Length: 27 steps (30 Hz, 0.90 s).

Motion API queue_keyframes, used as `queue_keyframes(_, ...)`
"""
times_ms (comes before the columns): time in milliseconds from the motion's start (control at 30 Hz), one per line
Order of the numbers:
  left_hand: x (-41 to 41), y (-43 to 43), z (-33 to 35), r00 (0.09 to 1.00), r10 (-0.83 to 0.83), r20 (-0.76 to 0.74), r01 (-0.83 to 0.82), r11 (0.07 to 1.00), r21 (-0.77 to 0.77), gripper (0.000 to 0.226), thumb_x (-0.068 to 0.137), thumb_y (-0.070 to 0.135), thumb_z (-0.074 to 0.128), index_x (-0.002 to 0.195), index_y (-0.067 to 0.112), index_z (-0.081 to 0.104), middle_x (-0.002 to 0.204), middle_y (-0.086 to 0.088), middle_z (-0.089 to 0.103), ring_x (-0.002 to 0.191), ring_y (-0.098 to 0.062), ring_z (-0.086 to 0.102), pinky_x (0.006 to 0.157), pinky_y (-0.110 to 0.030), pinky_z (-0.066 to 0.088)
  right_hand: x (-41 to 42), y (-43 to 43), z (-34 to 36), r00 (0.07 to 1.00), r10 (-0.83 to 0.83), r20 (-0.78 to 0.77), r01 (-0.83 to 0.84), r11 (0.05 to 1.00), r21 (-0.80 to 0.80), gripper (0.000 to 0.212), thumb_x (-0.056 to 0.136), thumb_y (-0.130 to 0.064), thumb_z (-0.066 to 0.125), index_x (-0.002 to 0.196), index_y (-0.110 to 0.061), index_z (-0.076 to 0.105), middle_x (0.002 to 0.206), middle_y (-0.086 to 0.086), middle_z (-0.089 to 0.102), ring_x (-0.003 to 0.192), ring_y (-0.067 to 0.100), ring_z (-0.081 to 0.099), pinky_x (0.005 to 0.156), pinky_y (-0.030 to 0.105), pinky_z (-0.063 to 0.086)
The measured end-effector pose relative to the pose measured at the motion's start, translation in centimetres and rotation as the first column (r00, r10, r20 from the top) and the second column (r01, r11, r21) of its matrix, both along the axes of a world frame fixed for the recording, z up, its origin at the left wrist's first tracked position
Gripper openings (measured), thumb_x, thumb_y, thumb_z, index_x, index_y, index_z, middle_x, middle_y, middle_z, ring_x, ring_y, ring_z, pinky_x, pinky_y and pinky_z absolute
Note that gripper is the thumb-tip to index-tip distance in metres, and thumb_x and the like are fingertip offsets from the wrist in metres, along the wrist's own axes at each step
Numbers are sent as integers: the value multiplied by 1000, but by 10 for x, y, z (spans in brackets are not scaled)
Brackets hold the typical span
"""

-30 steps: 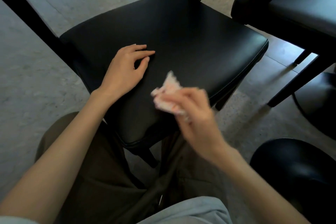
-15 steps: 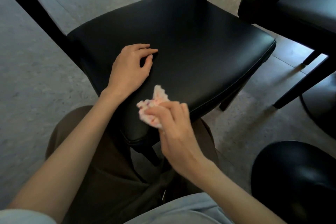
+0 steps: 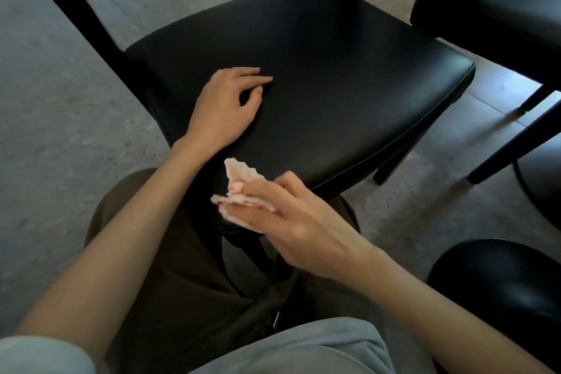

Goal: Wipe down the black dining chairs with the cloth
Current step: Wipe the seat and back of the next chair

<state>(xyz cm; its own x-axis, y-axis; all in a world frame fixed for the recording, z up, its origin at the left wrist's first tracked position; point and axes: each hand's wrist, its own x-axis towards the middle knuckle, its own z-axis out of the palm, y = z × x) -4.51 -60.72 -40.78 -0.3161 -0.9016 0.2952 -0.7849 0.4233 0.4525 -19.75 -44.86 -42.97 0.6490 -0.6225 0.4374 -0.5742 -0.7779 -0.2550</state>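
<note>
We look down on a grey speckled floor (image 3: 54,136) that fills the left side and shows between the furniture. At the centre stands a black dining chair (image 3: 334,76), its padded seat broad and smooth with a stitched seam along the right edge. Dark posts of its frame rise at the far left and the far middle. A second black chair (image 3: 516,9) stands at the far right, just beside the first and apart from it, with its legs reaching down to the floor. Near us, brown trousers (image 3: 182,282) cover a knee drawn up against the seat's near corner. A round black seat (image 3: 501,288) sits at the near right. A pale blue shirt hem (image 3: 303,349) crosses the bottom edge.

Two bare forearms reach in from below. The left hand (image 3: 224,106) rests on the left part of the seat, fingers loosely curled, fingertips touching the leather, holding nothing. The right hand (image 3: 291,222) is at the seat's near corner and pinches a small crumpled pink-and-white cloth (image 3: 239,179) between thumb and fingers. The cloth sticks out to the left past the fingertips, over the seat's near edge. We cannot tell whether it touches the seat.
</note>
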Motion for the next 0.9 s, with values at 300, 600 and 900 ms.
queue_keyframes(300, 0, 0, 2, 1000, -1, 24, 1, 1000, 12, 33, 100, 30, 44, 130, 31, 59, 140, 7, 51, 132, -15, 40, 109, -35, 29, -74, -20, -5, 945, -326, 3, 316, 913, -260, 37, 98, -6, 57, 132, -19, 60, 132, -3, 41, 93, 18, 37, 79, 32, 47)
queue_keyframes(600, 0, 0, 0, 1000, -1, 16, 1, 1000, 17, 34, 100, 31, 44, 130, 31, 58, 140, 6, 51, 133, -16, 40, 110, -37, 29, -15, 5, -23, 985, -42, -166, -18, 938, -347, 46, 98, -1, 49, 141, -19, 48, 139, 5, 35, 92, 18, 53, 82, 30, 47)
queue_keyframes(900, -2, 4, 5, 1000, 12, 18, -13, 1000, 19, 34, 100, 29, 45, 130, 29, 59, 140, 5, 52, 133, -16, 40, 110, -39, 32, -111, -28, -13, 882, -470, 39, 434, 777, -455, 43, 96, 4, 53, 130, -23, 59, 129, -4, 43, 100, 27, 35, 75, 33, 44)
